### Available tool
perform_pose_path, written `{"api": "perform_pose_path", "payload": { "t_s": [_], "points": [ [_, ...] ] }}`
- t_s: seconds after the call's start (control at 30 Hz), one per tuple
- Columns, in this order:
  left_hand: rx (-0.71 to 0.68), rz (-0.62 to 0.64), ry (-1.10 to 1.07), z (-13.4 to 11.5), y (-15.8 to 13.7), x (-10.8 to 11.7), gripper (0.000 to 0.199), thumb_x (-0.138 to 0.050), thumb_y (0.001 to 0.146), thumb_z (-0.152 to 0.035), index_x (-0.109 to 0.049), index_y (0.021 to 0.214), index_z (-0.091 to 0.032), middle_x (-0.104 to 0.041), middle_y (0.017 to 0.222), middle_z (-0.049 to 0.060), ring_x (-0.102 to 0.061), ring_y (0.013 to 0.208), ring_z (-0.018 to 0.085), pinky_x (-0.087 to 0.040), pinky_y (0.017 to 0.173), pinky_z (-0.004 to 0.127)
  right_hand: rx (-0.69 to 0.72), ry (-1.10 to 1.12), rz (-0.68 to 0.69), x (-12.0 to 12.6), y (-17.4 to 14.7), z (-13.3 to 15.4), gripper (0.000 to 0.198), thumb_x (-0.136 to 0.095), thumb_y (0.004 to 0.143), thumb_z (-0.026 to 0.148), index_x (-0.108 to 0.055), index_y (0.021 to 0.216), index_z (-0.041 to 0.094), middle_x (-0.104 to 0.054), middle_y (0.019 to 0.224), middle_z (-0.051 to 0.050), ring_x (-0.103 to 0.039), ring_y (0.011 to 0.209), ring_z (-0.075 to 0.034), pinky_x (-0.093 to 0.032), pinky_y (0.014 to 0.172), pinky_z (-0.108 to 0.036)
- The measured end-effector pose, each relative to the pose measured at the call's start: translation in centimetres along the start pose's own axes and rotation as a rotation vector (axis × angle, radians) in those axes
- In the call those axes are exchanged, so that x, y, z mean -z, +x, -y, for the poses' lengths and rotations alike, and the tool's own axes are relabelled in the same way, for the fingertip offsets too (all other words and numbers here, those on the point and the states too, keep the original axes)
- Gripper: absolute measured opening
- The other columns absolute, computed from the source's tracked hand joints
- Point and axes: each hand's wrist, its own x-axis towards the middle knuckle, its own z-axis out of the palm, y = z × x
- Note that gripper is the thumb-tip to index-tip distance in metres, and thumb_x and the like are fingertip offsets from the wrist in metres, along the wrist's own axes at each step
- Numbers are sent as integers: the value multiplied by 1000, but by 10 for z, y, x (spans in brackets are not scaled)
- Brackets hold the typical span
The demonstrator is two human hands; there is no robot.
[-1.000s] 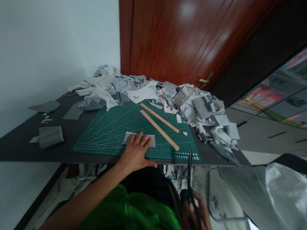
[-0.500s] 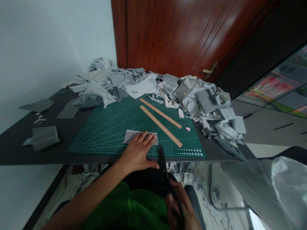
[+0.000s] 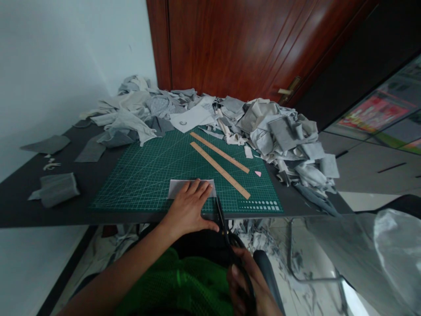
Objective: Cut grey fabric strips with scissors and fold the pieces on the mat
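A small rectangle of light grey fabric [image 3: 175,188] lies on the green cutting mat [image 3: 138,175] near its front edge. My left hand [image 3: 190,206] rests flat on the fabric, fingers spread, covering its middle. Black scissors [image 3: 221,217] are gripped by the handles in my right hand [image 3: 250,281], below the table edge. Their blades point up and away, with the tips at the right end of the fabric. Whether the blades touch the cloth, I cannot tell.
Two wooden rulers [image 3: 220,169] lie slanted across the mat, near a pink scrap [image 3: 258,174]. Heaps of grey and white cloth [image 3: 283,131] line the table's back and right side. Folded grey pieces [image 3: 59,188] sit at left. A clear plastic bag [image 3: 394,254] hangs at right.
The scissors have shifted slightly left, bringing their tips up to the fabric's right end. My left hand keeps its place on the cloth. The whole view has shifted a little.
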Motion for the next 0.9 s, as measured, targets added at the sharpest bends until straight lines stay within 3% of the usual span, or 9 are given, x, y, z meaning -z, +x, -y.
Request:
{"api": "perform_pose_path", "payload": {
  "t_s": [0.23, 0.67, 0.9],
  "points": [
    [-26, 37, -45, 4, -1, -3, 127, -45, 68, -102, -40, 158, -12, -43, 163, 15, -26, 155, 39, -11, 128, 52, 38, -23, -14, -7, 6, -1, 67, -82, 76, 66, -53, 123, 28, -52, 65, 12, -38, 39, -5, -36, 34, -15],
    [-21, 18, -55, 3, 0, -2, 129, -45, 65, -103, -42, 157, -13, -46, 160, 15, -30, 152, 41, -10, 127, 54, 113, -133, 0, -17, 10, 6, 66, -73, 85, 67, -49, 129, 24, -49, 62, 12, -34, 39, -5, -34, 34, -15],
    [-19, 25, -54, 3, 1, -1, 130, -43, 64, -104, -43, 156, -12, -45, 161, 16, -30, 152, 42, -10, 127, 54, 87, -156, -46, -19, 5, 6, 71, -75, 81, 70, -51, 131, 26, -50, 64, 11, -37, 41, -5, -36, 35, -15]
  ]
}}
